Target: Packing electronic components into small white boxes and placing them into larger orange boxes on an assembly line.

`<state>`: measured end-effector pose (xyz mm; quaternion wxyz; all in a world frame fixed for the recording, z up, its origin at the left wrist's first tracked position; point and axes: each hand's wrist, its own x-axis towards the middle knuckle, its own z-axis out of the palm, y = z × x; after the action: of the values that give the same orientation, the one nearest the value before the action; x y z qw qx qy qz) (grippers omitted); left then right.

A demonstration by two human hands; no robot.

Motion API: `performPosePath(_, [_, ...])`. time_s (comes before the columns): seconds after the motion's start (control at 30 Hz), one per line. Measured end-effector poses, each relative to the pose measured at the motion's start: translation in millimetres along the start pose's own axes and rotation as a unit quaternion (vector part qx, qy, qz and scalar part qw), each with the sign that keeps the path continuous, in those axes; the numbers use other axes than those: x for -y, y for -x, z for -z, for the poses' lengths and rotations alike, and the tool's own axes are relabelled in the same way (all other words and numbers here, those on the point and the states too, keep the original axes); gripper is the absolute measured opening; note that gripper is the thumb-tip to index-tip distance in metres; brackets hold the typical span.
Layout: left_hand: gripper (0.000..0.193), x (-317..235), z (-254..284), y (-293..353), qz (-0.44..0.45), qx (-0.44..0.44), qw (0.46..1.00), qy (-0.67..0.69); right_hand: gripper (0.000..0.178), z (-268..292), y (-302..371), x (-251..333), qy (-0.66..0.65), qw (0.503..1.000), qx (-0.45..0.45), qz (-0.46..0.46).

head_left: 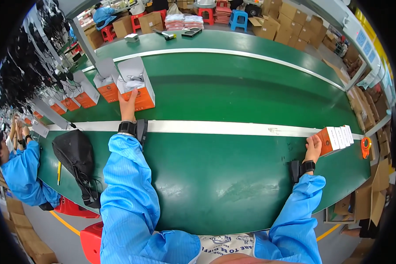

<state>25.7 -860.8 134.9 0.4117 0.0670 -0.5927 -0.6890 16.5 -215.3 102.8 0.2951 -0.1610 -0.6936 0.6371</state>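
Note:
On the left, my left hand [127, 107] grips the near side of an open orange-and-white carton [145, 99]. The carton's white lid stands up at the back, and a pale wrapped item with a cable [133, 83] shows inside. Beside it is another open orange-and-white carton [107, 91]. Far to the right, my right hand [313, 147] is closed against the orange end of a short row of closed cartons [328, 139]; its fingers are partly hidden by the box. The row lies along the white strip [215, 128]. Both wrists wear black straps.
Several open cartons [86, 97] continue leftward under hanging black cables [26, 66]. A black mesh bag [75, 154] and yellow pen [59, 173] lie left. An orange tape roll [366, 147] sits at the right edge. A co-worker in blue [24, 171] works at the far left.

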Motion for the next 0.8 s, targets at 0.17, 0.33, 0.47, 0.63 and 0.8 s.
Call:
performPosePath(0.17, [0.073,-12.3,-43.1,35.4,-0.029,0.036,0.999,-0.027,0.025,-11.6,25.7,7.3,0.02,0.984,0.097,0.15])
performPosePath(0.33, [0.077,-24.4,-119.6,145.3,0.008,0.272,0.962,0.03,0.033,-64.0,123.2,61.8,-0.002,0.93,0.342,0.133])
performPosePath(0.47, [0.077,-54.4,-143.3,219.9,-0.143,0.371,0.914,-0.084,0.056,-73.4,162.7,97.9,0.018,0.846,0.447,0.289])
performPosePath(0.63, [0.07,-66.4,-149.4,238.5,-0.247,0.449,0.83,-0.219,0.058,-68.4,165.5,96.3,0.081,0.827,0.441,0.339])
performPosePath(0.8, [0.047,-65.0,-153.7,236.1,-0.154,0.439,0.885,0.018,0.047,-72.6,171.9,94.1,-0.042,0.844,0.446,0.294])
